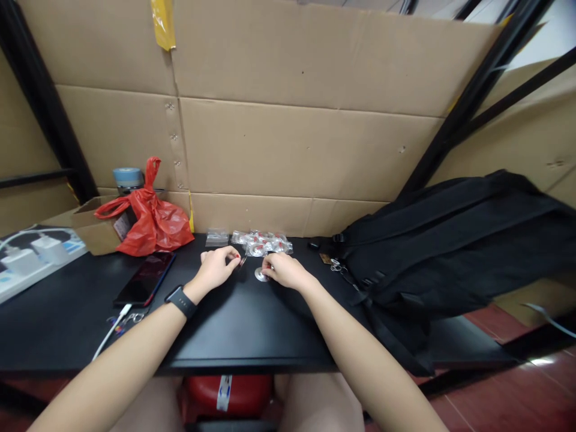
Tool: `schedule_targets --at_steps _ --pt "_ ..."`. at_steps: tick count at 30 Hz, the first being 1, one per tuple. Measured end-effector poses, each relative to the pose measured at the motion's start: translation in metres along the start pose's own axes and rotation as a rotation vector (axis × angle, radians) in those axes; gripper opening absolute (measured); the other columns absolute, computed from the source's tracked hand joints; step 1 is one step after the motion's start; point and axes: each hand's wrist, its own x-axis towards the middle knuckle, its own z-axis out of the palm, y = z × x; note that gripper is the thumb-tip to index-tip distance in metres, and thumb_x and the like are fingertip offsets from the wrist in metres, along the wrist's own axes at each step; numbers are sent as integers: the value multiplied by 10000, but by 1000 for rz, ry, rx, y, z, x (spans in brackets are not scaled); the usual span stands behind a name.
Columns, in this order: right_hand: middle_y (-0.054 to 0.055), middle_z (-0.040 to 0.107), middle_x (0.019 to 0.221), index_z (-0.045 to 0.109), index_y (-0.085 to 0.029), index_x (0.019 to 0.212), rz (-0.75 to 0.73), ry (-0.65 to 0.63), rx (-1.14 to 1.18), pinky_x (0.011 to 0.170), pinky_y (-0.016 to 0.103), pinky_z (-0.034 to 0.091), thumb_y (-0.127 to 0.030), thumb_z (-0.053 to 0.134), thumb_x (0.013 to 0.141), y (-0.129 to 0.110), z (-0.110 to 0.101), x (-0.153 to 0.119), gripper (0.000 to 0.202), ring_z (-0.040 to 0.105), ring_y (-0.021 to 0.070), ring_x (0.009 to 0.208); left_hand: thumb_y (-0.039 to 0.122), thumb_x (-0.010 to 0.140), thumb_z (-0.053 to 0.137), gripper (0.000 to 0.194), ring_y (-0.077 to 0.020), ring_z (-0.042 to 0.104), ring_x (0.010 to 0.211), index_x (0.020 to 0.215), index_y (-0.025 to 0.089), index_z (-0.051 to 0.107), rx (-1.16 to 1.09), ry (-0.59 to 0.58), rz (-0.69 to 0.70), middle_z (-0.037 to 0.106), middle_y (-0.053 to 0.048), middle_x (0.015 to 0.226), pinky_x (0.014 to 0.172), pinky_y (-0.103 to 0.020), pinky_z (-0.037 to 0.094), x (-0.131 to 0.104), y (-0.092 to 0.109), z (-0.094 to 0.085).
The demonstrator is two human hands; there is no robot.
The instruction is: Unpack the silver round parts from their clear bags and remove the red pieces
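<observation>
My left hand (218,267) is closed in a pinch above the black table, a watch on its wrist. At its fingertips is a small thin shiny piece (243,261), too small to name. My right hand (284,271) has its fingers closed at the edge of a small round silver disc (260,275), low over the table. Just beyond both hands lies a pile of small clear plastic packets (265,242) with silver and red contents. Left of that pile sits a stack of flat clear plastic bags (216,237).
Left stand a red plastic bag (155,223), a cardboard box (96,231), a phone (146,279) and a power strip (42,264). A black backpack (459,246) covers the right side, with keys (336,265) beside it. Cardboard (288,144) walls the back.
</observation>
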Motion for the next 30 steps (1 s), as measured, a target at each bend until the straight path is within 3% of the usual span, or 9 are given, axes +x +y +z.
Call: schedule_targets --at_steps 4,7,11,15,18,21,24,28,30 --pt "29 676 784 615 -172 775 -162 143 282 675 237 427 -172 562 902 -7 0 3 137 605 147 731 361 867 575 153 -221 700 928 893 254 681 -60 -20 -55 770 11 922 912 -370 419 1 -1 3" --pt "43 667 839 581 -175 809 -244 244 530 655 242 481 -270 520 945 -12 5 6 177 625 147 733 391 863 586 174 -219 707 932 895 249 681 -163 -34 -48 770 1 929 885 -339 467 2 -3 8" --pt "85 650 1048 545 -180 845 -206 174 813 567 247 542 -434 551 917 -16 18 9 263 674 143 703 436 865 595 229 -217 714 918 924 235 688 -290 -36 -7 771 -25 926 883 -318 502 2 -7 16" --pt "66 670 977 581 -178 982 -144 103 1018 558 261 578 -475 645 846 -13 26 12 333 704 150 657 438 863 603 233 -213 717 900 938 235 690 -326 -33 0 772 -23 919 885 -318 513 3 -10 19" --pt "64 692 949 608 -179 1180 -148 84 1076 586 271 587 -458 667 833 -12 24 12 449 708 153 668 429 867 594 224 -211 714 914 929 237 693 -309 -37 20 771 -17 930 890 -318 508 3 -9 18" --pt "70 713 896 646 -145 1193 -135 54 1074 636 292 589 -426 740 773 -12 20 10 514 705 166 692 429 878 575 231 -210 706 930 934 241 698 -249 -42 47 767 -12 939 886 -318 498 3 -5 14" --pt "98 708 1076 661 -151 1166 -138 83 1011 641 283 574 -328 837 652 -13 18 9 572 694 154 684 457 905 533 266 -220 678 992 949 259 704 -105 -35 88 756 -5 1003 919 -356 465 4 -4 8" --pt "98 705 1113 664 -172 1160 -121 144 917 649 277 560 -305 797 687 -8 16 10 508 697 152 686 498 960 411 374 -284 531 1227 1017 294 718 186 23 41 679 -19 1253 986 -469 384 13 -26 1" --pt "93 719 1073 662 -177 1163 -106 167 886 662 284 560 -312 787 697 -5 14 10 501 701 159 693 495 970 373 405 -312 452 1298 1072 313 719 300 -9 -23 601 -17 1379 1004 -513 351 19 -45 -1"
